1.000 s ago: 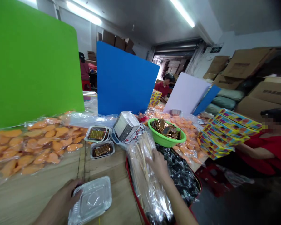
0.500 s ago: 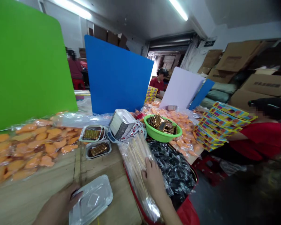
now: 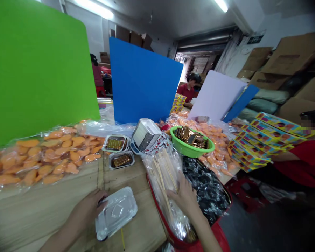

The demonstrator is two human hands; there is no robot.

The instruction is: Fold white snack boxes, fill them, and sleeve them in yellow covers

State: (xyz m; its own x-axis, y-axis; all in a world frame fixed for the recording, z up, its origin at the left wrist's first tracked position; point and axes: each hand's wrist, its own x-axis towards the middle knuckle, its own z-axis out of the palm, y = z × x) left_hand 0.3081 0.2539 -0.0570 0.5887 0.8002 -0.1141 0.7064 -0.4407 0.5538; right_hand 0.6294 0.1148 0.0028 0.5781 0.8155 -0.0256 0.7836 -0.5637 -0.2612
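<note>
My left hand point(image 3: 90, 206) grips the left end of a foil tray with a clear lid point(image 3: 116, 212) that rests on the wooden table point(image 3: 42, 206). My right hand point(image 3: 185, 196) lies with fingers spread on a clear bag of thin wooden sticks point(image 3: 166, 178), which sits in a red tray point(image 3: 157, 204) beside a heap of black shiny packets point(image 3: 204, 185). Whether the fingers pinch a stick is hidden. Two filled foil trays point(image 3: 118, 152) stand farther back.
Bags of orange pieces point(image 3: 42, 157) line the left. A green bowl of brown sachets point(image 3: 190, 141), a stack of trays point(image 3: 145, 133) and coloured boxes point(image 3: 262, 138) lie behind. Green point(image 3: 39, 66) and blue point(image 3: 144, 82) boards stand upright. A person in red point(image 3: 301, 157) sits right.
My right hand slid down the stick bag toward me. My left hand stayed on the lidded tray. The view shifted slightly.
</note>
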